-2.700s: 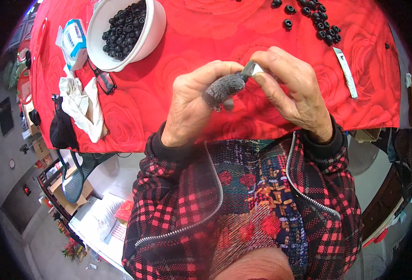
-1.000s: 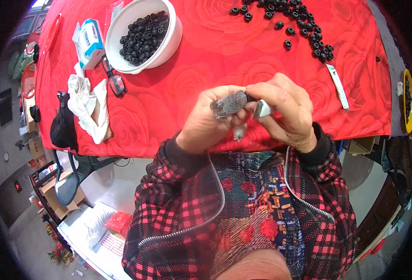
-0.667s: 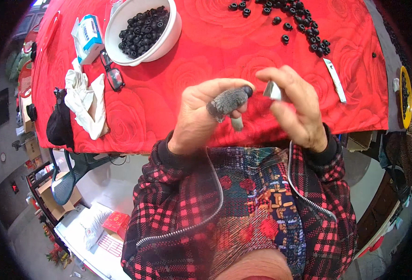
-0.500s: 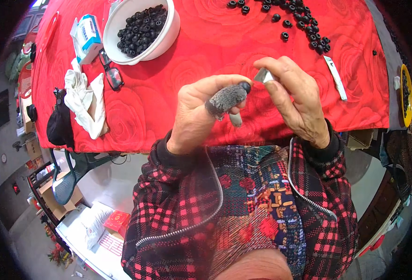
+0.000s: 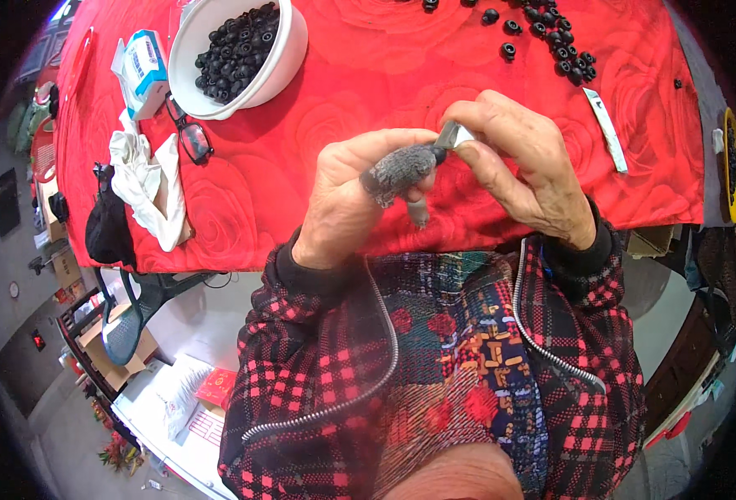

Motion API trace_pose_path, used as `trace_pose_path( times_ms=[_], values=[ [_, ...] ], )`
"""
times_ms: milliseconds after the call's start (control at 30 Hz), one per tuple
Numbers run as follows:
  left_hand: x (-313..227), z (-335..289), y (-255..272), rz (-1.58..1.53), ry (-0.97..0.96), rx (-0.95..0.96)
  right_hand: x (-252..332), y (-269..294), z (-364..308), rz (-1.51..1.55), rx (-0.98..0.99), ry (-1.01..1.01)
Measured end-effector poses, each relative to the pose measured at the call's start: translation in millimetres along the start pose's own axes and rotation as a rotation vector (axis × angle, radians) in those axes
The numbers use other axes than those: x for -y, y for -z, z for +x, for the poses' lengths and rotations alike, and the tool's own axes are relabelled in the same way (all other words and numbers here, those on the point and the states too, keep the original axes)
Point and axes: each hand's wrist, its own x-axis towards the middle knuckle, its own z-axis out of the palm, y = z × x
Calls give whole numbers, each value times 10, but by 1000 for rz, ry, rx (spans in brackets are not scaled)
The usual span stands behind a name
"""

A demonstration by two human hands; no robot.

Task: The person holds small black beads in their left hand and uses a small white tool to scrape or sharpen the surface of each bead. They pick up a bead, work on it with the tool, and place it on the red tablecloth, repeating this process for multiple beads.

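Observation:
My left hand is closed above the near part of the red-covered table, pinching a small round black part between thumb and index finger. A worn grey fuzzy sleeve covers that index finger, and a pale grey wrap shows on another finger below it. Just to the right, my right hand pinches a small silvery blade between thumb and fingers. The blade's edge meets the black part, which is mostly hidden behind it and the fingertips.
A white bowl full of similar black parts stands far left; more loose parts lie far right near a white strip. On the left are a blue-white box, glasses, white gloves and black cloth.
My right hand has moved left and brought the blade from a small gap onto the black part. My left hand keeps its pinch. The whole view has shifted slightly.

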Motion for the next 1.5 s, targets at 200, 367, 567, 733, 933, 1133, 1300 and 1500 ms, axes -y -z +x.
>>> trace_pose_path(
  times_ms=[200,367,567,733,933,1133,1300,1500],
  values=[
    [24,29,-8,23,-9,-44,-42,-18,-5,48,7,-5],
    [25,46,10,-6,19,-26,-76,-7,-9,34,10,-6],
    [8,62,-13,42,11,-44,-99,-24,-13,56,-8,-27],
    [-6,79,-22,32,32,-34,-109,10,-13,48,8,-20],
    [41,93,1,24,7,-28,-147,9,-17,88,27,4],
    [3,109,3,46,28,-42,-207,-41,-22,124,-19,35],
    [7,106,20,27,42,-62,-219,-57,-9,126,-6,37],
    [15,134,35,49,32,-35,-176,-17,14,118,5,-43]
  ],
)
